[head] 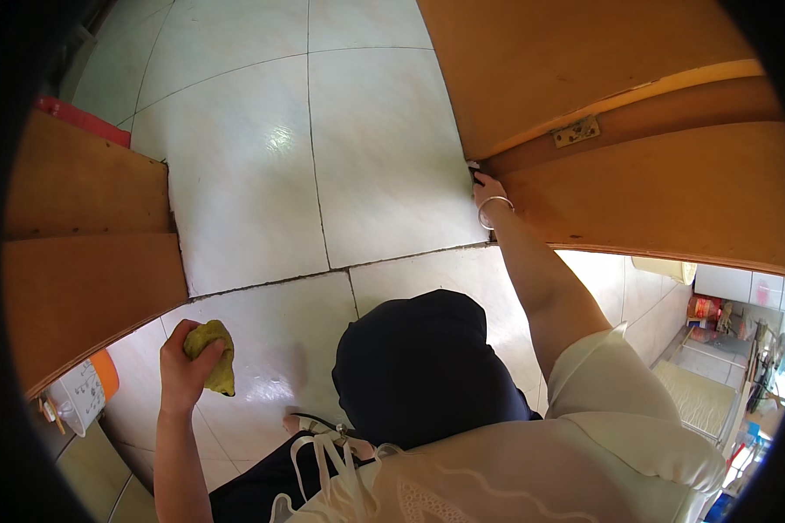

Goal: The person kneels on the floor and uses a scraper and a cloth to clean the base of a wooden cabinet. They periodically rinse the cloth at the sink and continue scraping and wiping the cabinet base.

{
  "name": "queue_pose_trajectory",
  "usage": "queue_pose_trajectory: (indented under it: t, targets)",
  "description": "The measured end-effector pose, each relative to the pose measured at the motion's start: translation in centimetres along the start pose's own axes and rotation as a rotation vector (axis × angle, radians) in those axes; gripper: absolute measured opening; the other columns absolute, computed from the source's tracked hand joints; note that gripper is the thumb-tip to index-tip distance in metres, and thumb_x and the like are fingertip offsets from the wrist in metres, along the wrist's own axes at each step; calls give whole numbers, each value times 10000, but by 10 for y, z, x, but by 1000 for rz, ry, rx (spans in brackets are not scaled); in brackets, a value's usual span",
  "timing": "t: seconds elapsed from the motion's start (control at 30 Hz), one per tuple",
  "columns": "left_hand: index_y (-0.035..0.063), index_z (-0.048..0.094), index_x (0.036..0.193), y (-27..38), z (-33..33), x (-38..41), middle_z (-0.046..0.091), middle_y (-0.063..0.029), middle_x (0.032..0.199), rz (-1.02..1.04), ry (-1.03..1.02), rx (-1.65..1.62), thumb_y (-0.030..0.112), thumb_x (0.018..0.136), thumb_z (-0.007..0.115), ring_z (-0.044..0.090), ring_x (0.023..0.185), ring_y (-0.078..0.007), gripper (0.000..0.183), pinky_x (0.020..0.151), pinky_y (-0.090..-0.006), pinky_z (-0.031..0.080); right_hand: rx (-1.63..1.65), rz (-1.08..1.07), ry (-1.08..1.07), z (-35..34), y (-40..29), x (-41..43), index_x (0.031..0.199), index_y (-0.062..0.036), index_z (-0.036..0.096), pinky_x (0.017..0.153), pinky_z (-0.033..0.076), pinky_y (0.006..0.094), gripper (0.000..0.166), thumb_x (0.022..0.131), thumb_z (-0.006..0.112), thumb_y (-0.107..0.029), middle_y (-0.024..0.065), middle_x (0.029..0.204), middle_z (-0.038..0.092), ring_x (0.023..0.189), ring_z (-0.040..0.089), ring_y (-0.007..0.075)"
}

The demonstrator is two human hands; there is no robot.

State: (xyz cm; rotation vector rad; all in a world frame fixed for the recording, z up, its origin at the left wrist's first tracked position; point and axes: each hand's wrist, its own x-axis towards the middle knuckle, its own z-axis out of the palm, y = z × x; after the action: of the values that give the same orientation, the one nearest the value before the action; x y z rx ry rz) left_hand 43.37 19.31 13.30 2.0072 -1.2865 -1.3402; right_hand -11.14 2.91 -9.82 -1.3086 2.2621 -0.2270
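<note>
My left hand (193, 366) is closed around a crumpled yellow-green cloth (212, 353), held above the tiled floor at the lower left. My right hand (486, 191), with a bangle (481, 221) at the wrist, reaches down to the foot of the wooden door frame (641, 189) on the right. A small dark object (475, 174) shows at its fingertips; what it is cannot be told. White floor tiles (379, 157) with dark joints lie between the two sides of the doorway.
A wooden door panel (589, 52) with a metal hinge (576, 132) stands at upper right, another wooden jamb (98, 281) at left. Behind the left jamb are a red thing (82, 121) and a white-and-orange container (88, 386). Kitchen shelves with assorted items lie at far right.
</note>
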Motion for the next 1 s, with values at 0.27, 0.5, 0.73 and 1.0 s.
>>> queue_pose_trajectory:
  t: [0.27, 0.5, 0.73, 1.0]
  targets:
    - [-2, 559, 874, 1, -3, 0, 595, -54, 722, -6, -11, -23, 118, 774, 677, 551, 651, -105, 196, 595, -256, 476, 70, 123, -95, -10, -11, -8, 1283, -135, 541, 951, 443, 386, 401, 891, 480, -190, 171, 1250, 562, 1126, 551, 340]
    - [-6, 564, 886, 7, -5, 1, 601, -61, 736, 1, -4, 29, 134, 763, 682, 555, 660, -115, 220, 607, -264, 480, -6, 125, -59, -5, -16, -38, 1297, -160, 529, 978, 425, 397, 415, 888, 487, -219, 164, 1257, 554, 1152, 532, 346]
    - [-13, 566, 892, 6, -4, 0, 600, -64, 747, -30, 10, -5, 124, 759, 677, 554, 670, -117, 222, 614, -266, 480, 30, 113, 24, -9, -18, -30, 1273, -163, 553, 929, 448, 404, 401, 882, 485, -219, 194, 1194, 584, 1094, 564, 362]
    - [-13, 569, 887, 2, 0, 5, 604, -64, 745, -27, -14, -23, 119, 758, 681, 558, 674, -113, 216, 614, -265, 484, 49, 58, 7, -4, -2, -26, 1252, -143, 572, 842, 488, 396, 397, 865, 493, -187, 200, 1097, 629, 959, 624, 349]
